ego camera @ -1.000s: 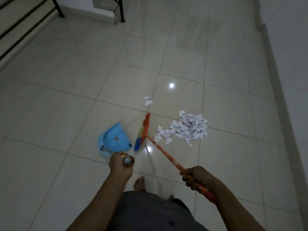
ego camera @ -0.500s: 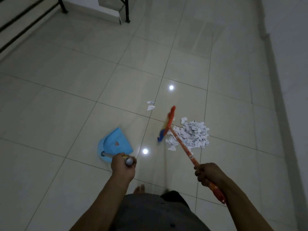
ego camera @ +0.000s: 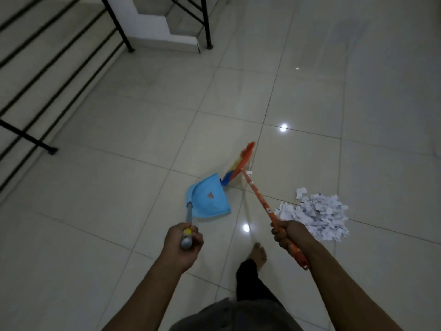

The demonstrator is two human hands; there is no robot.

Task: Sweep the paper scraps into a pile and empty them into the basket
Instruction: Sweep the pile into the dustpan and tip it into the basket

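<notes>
Many white paper scraps [ego camera: 317, 215] heaped on tile

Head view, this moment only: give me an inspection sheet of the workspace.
Surface: glossy tiled floor, light reflections.
Job's things: paper scrap pile; stray scrap by broom head; blue dustpan; no basket seen.
Clutter: nothing seen.
Grippers: left hand grips dustpan handle; right hand grips orange broom handle.
Cables: nothing seen.
Surroundings: black stair railing, steps, bare foot.
</notes>
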